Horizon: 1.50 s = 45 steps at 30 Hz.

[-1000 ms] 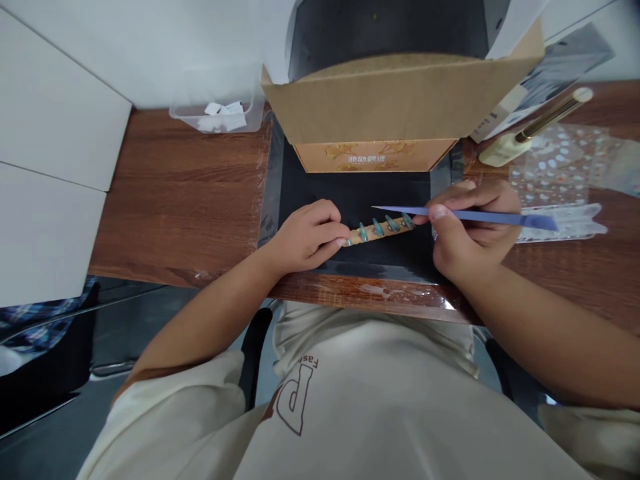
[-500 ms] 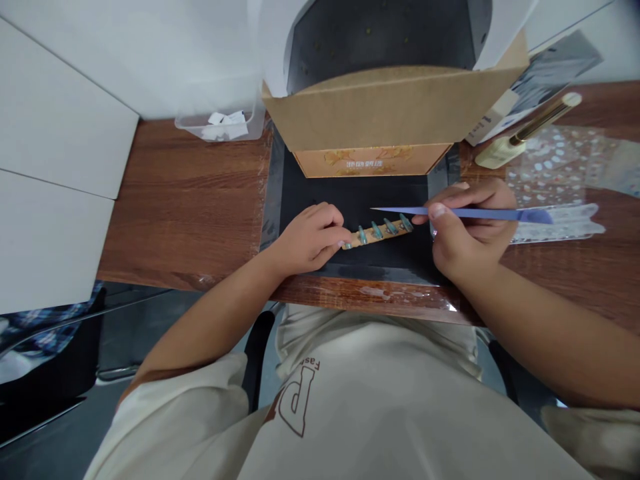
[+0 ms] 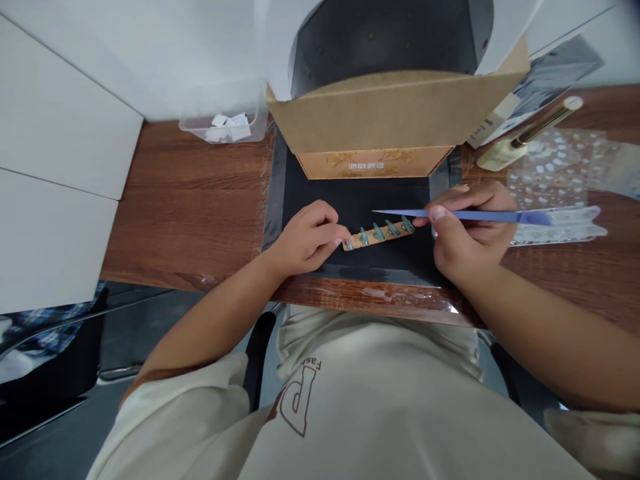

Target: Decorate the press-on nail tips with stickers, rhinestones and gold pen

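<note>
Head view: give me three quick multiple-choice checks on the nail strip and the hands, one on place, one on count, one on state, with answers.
1. Where does the strip lie?
A. on the black mat
B. inside the cardboard box
C. on the bare wood left of the mat

2. How many teal nail tips show on the strip?
A. one
B. about five
C. twelve

3. What is the right hand doing?
A. lying flat and empty
B. gripping a thin blue tool
C. holding the gold-capped bottle

Answers:
1. A: the strip rests on the black mat, in front of the cardboard box.
2. B: about five teal tips sit in a row along it; the one nearest the left hand, whose fingers press that end, is partly hidden.
3. B: its fingers pinch the blue tool, whose point reaches out above the strip.
</note>
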### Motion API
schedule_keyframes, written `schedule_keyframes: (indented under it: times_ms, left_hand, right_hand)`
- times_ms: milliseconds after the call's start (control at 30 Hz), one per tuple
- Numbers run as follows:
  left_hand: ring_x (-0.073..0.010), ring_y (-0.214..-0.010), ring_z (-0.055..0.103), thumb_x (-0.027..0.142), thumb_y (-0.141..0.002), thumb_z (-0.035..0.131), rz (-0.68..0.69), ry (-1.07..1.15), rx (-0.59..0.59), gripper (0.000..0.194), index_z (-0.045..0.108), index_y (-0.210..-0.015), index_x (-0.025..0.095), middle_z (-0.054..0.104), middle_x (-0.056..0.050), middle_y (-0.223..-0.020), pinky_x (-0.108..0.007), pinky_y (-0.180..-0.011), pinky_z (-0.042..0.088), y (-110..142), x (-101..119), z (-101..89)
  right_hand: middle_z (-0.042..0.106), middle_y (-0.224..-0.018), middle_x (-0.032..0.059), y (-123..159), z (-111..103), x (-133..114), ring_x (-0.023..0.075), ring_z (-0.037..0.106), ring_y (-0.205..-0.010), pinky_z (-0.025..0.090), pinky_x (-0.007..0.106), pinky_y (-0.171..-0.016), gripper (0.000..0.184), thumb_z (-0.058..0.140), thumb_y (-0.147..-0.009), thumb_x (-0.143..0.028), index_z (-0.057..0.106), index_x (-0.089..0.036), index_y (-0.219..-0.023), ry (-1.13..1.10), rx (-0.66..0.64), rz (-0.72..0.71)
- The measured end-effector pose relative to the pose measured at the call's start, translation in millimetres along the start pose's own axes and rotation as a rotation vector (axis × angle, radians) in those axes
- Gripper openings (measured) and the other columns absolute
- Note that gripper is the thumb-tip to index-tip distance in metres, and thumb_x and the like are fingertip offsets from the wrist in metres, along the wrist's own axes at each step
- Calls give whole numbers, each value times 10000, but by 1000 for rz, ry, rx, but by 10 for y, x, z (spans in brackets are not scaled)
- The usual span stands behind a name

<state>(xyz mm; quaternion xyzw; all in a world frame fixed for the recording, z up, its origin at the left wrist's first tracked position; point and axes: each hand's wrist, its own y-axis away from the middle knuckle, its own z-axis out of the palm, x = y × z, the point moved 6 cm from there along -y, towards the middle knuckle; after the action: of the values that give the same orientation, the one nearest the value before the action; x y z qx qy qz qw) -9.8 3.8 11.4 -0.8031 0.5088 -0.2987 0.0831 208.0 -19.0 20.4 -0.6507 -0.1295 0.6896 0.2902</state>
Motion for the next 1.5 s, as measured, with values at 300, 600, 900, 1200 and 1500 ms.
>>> schedule_keyframes:
  times_ms: [300, 600, 900, 1200, 1500]
  left_hand:
    - [-160, -837, 541, 223, -961, 506, -18, 72, 157, 144, 582, -1082, 242, 541, -44, -916, -308, -716, 462, 55, -58, -141]
    - [-164, -779, 519, 420, -1007, 419, -193, -11, 497, 164, 451, -1013, 260, 497, -16, -832, -345, -685, 447, 239, -310, -369]
    - [-114, -797, 414, 522, -945, 544, -408, -276, 765, 337, 439, -1109, 246, 434, 10, -895, -311, -707, 383, 685, -953, -1928]
    - [-213, -842, 601, 206, -760, 603, -1118, -454, -32, 162, 722, -867, 184, 709, -81, -887, -350, -804, 452, 484, -2212, -2081]
    - [-232, -867, 625, 238, -779, 615, -1046, -471, -71, 194, 747, -909, 179, 733, -101, -906, -360, -843, 466, -101, -2307, -1890]
  right_hand:
    - [682, -667, -31, 14, -40, 32, 116, 655, -564, 442, 262, -506, 172, 735, -817, -145, 577, -211, -791, 14, 23, 33]
    - [667, -650, -41, 13, -44, 76, 139, 638, -542, 448, 293, -498, 185, 747, -807, -209, 569, -235, -763, -3, 37, 50]
    - [671, -646, -28, 37, -67, 48, 167, 624, -536, 463, 333, -515, 148, 722, -810, -167, 599, -248, -793, -41, -62, 65]
    - [698, -682, 5, 58, -146, 24, 253, 635, -592, 448, 429, -518, 198, 732, -745, -141, 670, -293, -856, 83, -65, 0]
    - [698, -773, 0, 34, -154, -3, 215, 634, -638, 480, 451, -626, 346, 679, -715, -53, 661, -269, -985, 131, -270, -139]
